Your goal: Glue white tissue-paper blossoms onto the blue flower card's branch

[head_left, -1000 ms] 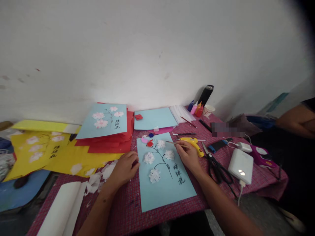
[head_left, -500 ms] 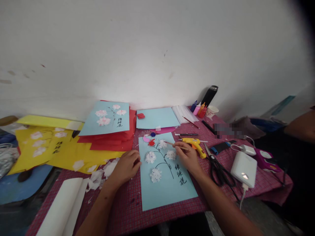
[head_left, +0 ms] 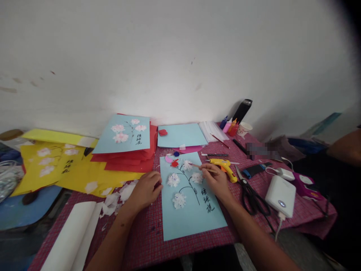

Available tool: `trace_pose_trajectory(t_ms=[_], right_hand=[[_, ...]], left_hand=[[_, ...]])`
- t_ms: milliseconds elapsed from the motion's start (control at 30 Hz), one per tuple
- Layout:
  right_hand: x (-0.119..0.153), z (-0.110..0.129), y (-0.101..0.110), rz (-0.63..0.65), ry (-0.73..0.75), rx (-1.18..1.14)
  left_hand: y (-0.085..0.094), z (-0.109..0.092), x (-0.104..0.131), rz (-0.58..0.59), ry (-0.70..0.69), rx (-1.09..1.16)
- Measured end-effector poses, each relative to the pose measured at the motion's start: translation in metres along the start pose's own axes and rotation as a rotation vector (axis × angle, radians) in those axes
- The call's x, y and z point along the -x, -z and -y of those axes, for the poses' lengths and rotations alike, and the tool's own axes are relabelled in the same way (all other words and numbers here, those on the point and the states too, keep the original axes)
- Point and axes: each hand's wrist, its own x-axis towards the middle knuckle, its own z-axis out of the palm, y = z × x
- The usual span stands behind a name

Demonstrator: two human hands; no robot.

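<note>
My right hand (head_left: pixel 216 181) is closed around a thin wooden paintbrush (head_left: pixel 203 168). The brush tip meets the top white paper flower (head_left: pixel 187 165) on a light blue sheet (head_left: pixel 180 226). Several crinkled white flowers with small dark specks sit along a black drawn stem (head_left: pixel 191 184), with black handwritten characters (head_left: pixel 207 200) at its right. At the sheet's left edge rests my left hand (head_left: pixel 148 188), its fingers curled in and nothing visible in them. Small spots of paint colour, pink (head_left: pixel 168 159), red (head_left: pixel 174 163) and blue (head_left: pixel 176 154), lie by the sheet's upper left corner.
A yellow glue gun (head_left: pixel 225 167), black scissors (head_left: pixel 252 197) and a white power bank (head_left: pixel 280 196) lie to the right. Paint bottles (head_left: pixel 233 128) and a paper cup (head_left: pixel 244 129) stand behind. At left are a red paper stack (head_left: pixel 126 163), torn white scraps (head_left: pixel 111 203) and a paper roll (head_left: pixel 69 237).
The whole view has shifted slightly. My right hand keeps the paintbrush at the top flower, its tip moved only a little. My left hand stays in place.
</note>
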Motion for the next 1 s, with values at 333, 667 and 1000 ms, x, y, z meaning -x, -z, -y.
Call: trace_pose_trajectory(t_ms=[333,667,1000], right_hand=[[-0.004,0.004,0.003,-0.036,-0.014,-0.027],[-0.068,0.023,-0.003,0.175,0.014,0.157],[-0.069,0.021,-0.006,0.202,0.003,0.208]], left_hand=[[-0.002,0.003,0.001,-0.011,0.002,0.004],[-0.004,0.004,0.002,-0.017,-0.009,0.012],[-0.001,0.0,0.002,-0.02,0.008,0.018]])
